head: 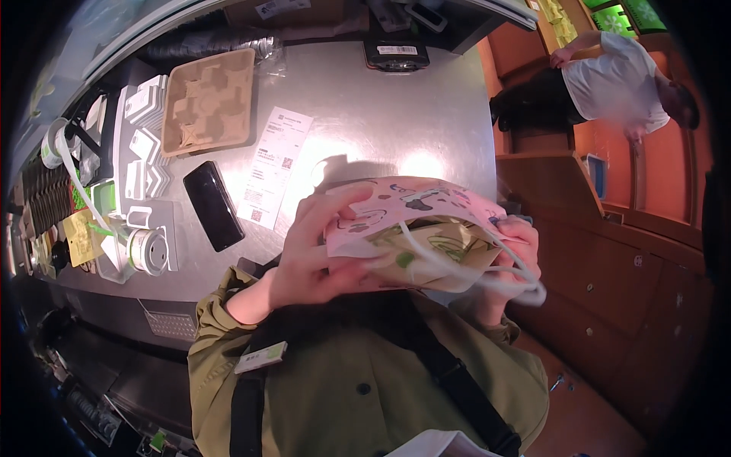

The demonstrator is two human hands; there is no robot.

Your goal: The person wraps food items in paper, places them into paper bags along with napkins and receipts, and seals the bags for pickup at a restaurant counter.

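A pink printed bag (440,197) with white cord handles (457,271) is held up in front of my chest. My left hand (322,251) grips its left side, thumb and fingers spread along the rim. On the other side my right hand (517,251) clasps the end of the bag, near the looped cord. Inside the opening sits a tan paper packet (434,257) with green print; what it contains is hidden. On the steel counter beyond my left hand lie a long printed paper slip (274,168) and a black smartphone (213,205).
A cardboard cup carrier (208,103) lies at the counter's back left, beside stacked white holders (147,100). A label roll (149,251) sits at the left. Near the back edge is a black device (396,56). Another person (614,80) stands beyond the wooden partition (548,183) at right.
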